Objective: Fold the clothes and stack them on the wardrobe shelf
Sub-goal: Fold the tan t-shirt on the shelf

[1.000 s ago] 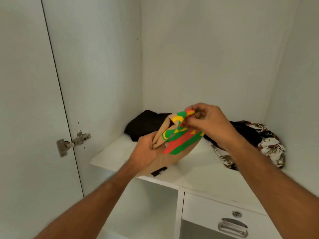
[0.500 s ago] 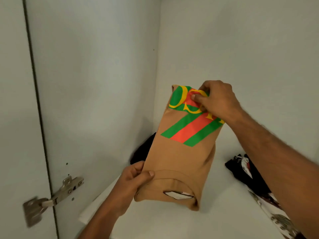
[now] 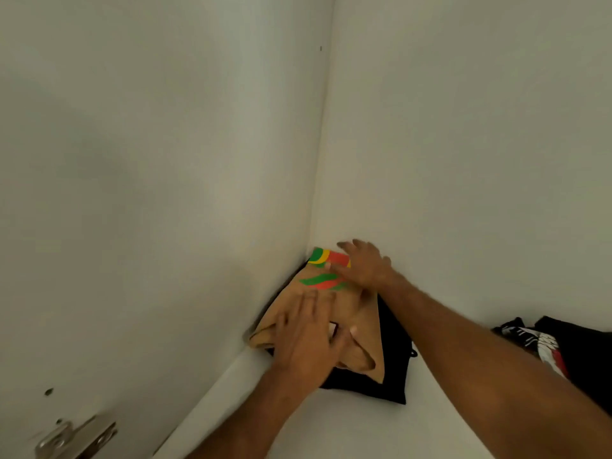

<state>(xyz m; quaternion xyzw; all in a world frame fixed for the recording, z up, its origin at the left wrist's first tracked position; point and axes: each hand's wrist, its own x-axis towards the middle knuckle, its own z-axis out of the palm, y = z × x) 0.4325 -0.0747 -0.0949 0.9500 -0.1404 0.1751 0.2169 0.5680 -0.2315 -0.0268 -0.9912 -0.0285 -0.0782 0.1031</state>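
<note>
- Silvery metal shows at the bottom left corner: one door hinge [image 3: 77,437], blurred and cut off by the lower edge, fixed to the white side panel [image 3: 149,193] of the wardrobe; two small dark holes sit in the panel just above it.
- The white wardrobe shelf [image 3: 381,432] runs from the lower edge back into the corner; both bare forearms cross over it and hide part of its surface.
- One black folded garment [image 3: 394,376] lies flat on the shelf in the back left corner. Only its front and right margins show, as the rest is covered.
- One tan folded T-shirt with green, red and yellow print [image 3: 361,319] lies on top of the black garment, pushed against the side panel. A small white label shows at its collar, half hidden by a thumb.
- The left hand [image 3: 308,339] lies flat on the near half of the T-shirt, fingers straight and together, pressing down.
- The right hand [image 3: 364,265] rests on the far end over the print, fingers spread and straight; it is motion-blurred, so how firmly it presses is hard to judge.
- At the right edge one black patterned garment with white and red markings [image 3: 556,346] lies crumpled on the shelf, well apart from the stack, partly behind the right forearm and cut off by the frame.
- The white back wall [image 3: 463,144] closes the corner behind everything.
</note>
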